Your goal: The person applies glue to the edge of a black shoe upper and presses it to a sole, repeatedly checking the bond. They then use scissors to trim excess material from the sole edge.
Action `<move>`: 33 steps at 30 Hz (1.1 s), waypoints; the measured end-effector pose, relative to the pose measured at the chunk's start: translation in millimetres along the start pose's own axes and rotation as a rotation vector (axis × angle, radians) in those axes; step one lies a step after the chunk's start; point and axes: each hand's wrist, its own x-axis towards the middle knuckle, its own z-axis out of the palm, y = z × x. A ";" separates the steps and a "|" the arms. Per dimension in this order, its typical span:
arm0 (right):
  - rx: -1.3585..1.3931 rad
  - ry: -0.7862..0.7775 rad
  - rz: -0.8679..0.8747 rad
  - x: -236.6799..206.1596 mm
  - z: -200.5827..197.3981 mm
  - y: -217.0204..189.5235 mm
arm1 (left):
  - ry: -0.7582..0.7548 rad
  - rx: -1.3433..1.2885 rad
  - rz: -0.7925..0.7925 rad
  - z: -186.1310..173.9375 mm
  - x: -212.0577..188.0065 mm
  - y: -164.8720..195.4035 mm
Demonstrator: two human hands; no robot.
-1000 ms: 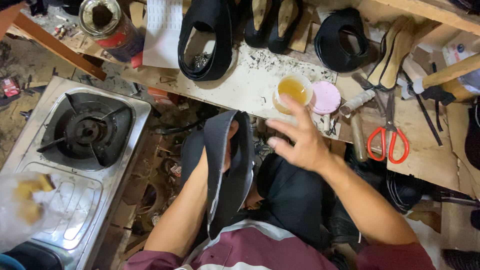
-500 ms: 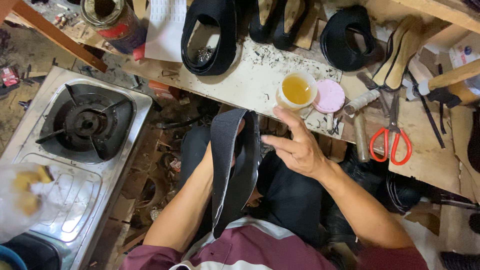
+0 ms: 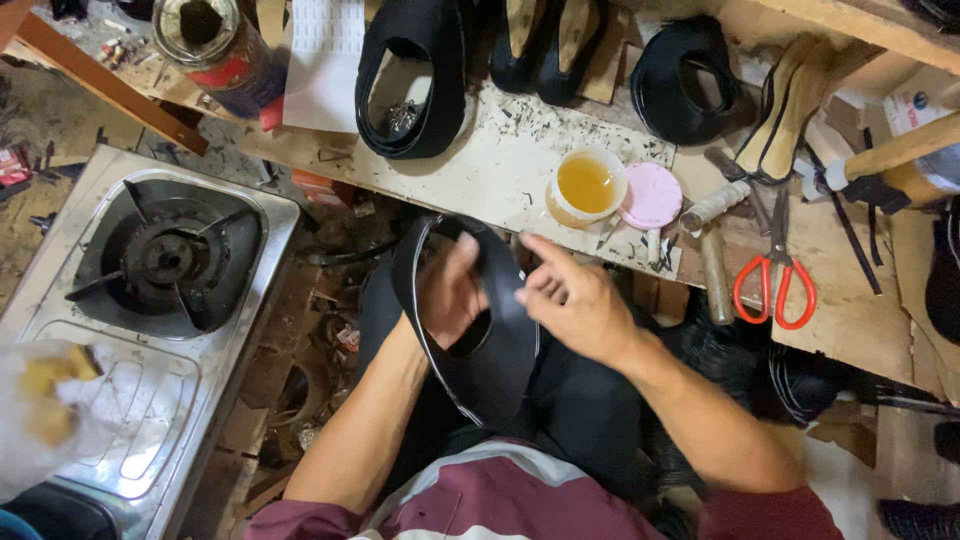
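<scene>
A black shoe upper (image 3: 487,345) with a pale edge lies over my lap. My left hand (image 3: 447,292) is inside its opening and holds it up from within. My right hand (image 3: 572,300) hovers at the upper's right edge, fingers spread, fingertips touching the black material. Just beyond, on the pale worktop (image 3: 500,170), stands a small cup of yellow glue (image 3: 586,186) with a pink lid (image 3: 651,196) beside it.
A steel gas stove (image 3: 160,260) sits at the left. Red-handled scissors (image 3: 776,282), a hammer (image 3: 714,270) and other tools lie at the right. More black uppers (image 3: 412,80) and soles line the back. A tin can (image 3: 205,40) stands at the back left.
My right hand has come back from the glue cup to the shoe upper. The left hand has turned the upper so its opening faces up.
</scene>
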 end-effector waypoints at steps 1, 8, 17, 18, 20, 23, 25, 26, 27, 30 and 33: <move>-0.069 0.021 0.022 6.5 -7.3 2.9 | 0.038 0.021 -0.037 -0.2 -3.7 -1.8; -0.846 0.213 -0.273 46.7 -61.2 44.8 | 0.132 -0.037 0.028 -29.0 -1.7 -17.4; -0.449 0.035 -0.598 11.5 -21.0 33.8 | 0.085 -0.111 0.010 -14.5 -4.4 -14.9; -0.485 0.011 -0.613 10.6 -19.5 32.3 | 0.111 -0.121 -0.016 -11.2 -7.2 -15.2; -0.557 -0.034 -0.639 9.9 -16.7 29.9 | 0.061 -0.122 -0.011 -5.6 -9.3 -18.0; -0.585 0.049 -0.640 14.7 -18.6 28.1 | 0.072 -0.060 0.027 -2.9 -12.3 -20.9; -0.518 0.015 -0.669 14.9 -21.1 26.4 | 0.063 -0.070 0.042 -3.8 -13.0 -20.8; -0.480 -0.006 -0.680 13.6 -21.8 25.5 | 0.040 -0.113 0.030 -4.2 -13.6 -20.3; -0.432 -0.016 -0.681 12.0 -21.6 24.7 | 0.014 -0.155 0.022 -4.7 -14.3 -19.5; -0.335 -0.026 -0.688 9.4 -21.2 23.8 | 0.020 -0.159 0.027 -2.3 -16.0 -16.2; -0.309 0.012 -0.669 6.7 -18.0 23.7 | -0.045 -0.224 0.064 4.2 -17.5 -12.4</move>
